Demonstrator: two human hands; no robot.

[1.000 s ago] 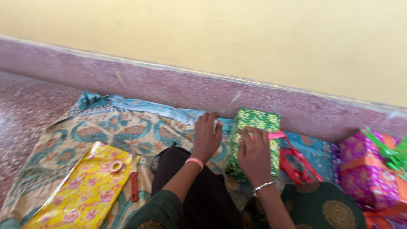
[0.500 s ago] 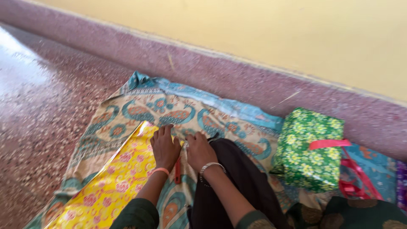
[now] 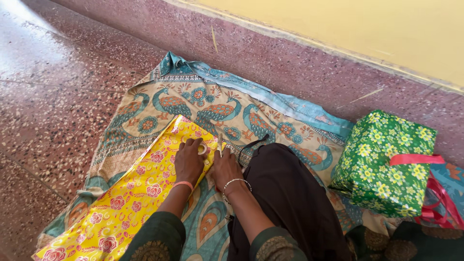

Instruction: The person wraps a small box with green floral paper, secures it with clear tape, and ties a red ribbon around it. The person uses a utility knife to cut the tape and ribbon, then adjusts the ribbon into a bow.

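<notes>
My left hand (image 3: 188, 163) rests on a sheet of yellow wrapping paper with pink flowers (image 3: 130, 198), its fingers curled over a small tape roll (image 3: 202, 149) near the sheet's top corner. Just to the right, my right hand (image 3: 226, 168) lies on the patterned cloth (image 3: 193, 99). A thin pale stick-like tool (image 3: 220, 143) pokes out from its fingertips. Both wrists wear bangles. A box wrapped in green flowered paper (image 3: 386, 162) with a pink ribbon (image 3: 418, 158) sits apart at the right.
The peacock-print cloth is spread over a speckled stone floor (image 3: 53, 96), against a purple skirting (image 3: 290, 58) below a yellow wall. My dark-clad knee (image 3: 290, 198) fills the bottom middle. A black cord (image 3: 251, 144) lies beside it, and red ribbon (image 3: 442, 200) trails by the box.
Both hands left the green box and moved left onto the yellow paper. The left hand has closed over the tape roll. The view swung left and down.
</notes>
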